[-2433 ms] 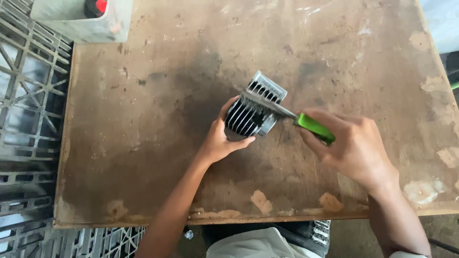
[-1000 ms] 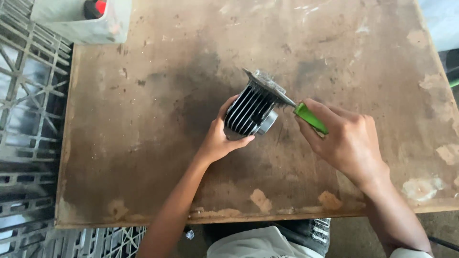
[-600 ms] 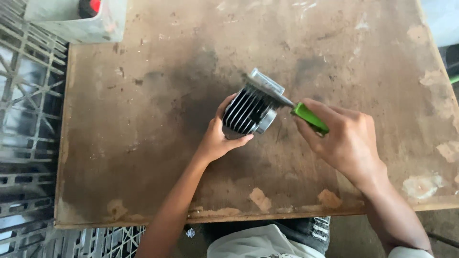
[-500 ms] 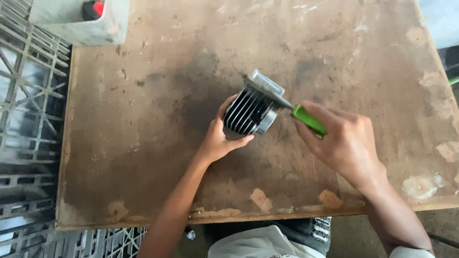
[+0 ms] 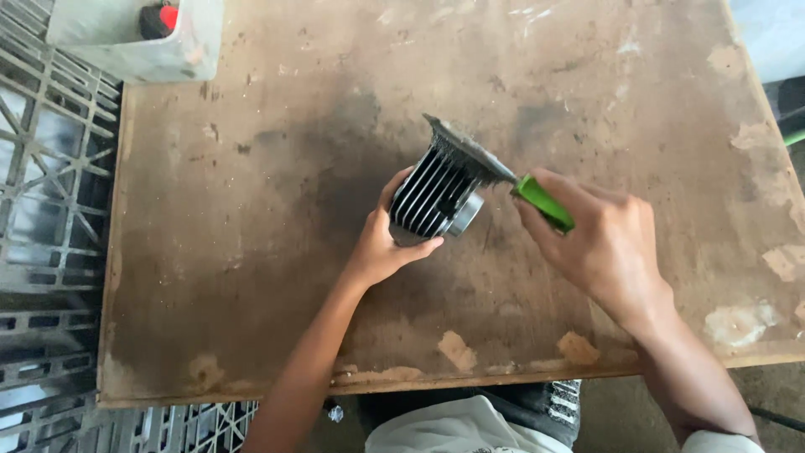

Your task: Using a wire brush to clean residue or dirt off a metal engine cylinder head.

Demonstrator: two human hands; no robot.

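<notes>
Near centre of worn plywood tabletop: one finned metal cylinder, dark grey, ribs parallel & close-set, flat plate at upper end, round bright collar at lower right end. Tilted, lower end toward board; cannot tell if touching it.

Left hand cupped under & behind cylinder, fingers wrapped round fins on left side, thumb along lower edge; closed on it, forearm running down-left to bottom edge. Right hand closed round one tool w/ green handle, plastic-looking, smooth; dark working end lies across cylinder's flat plate, exact tip hard to make out, prob. brush or scraper. Knuckles up, wrist bent, forearm leaving frame at lower right.

Tabletop: brown, stained dark in middle patch, veneer chipped pale along near edge & right side, scratched w/ white flecks at top.

Top left corner: one whitish plastic container, dirty, rectangular, w/ one red & black object inside, kind unclear. Left of table & below near edge: grey plastic lattice crates, open grid pattern; count unclear.

Bottom centre: light shirt & dark trousers of the person, partly seen.
</notes>
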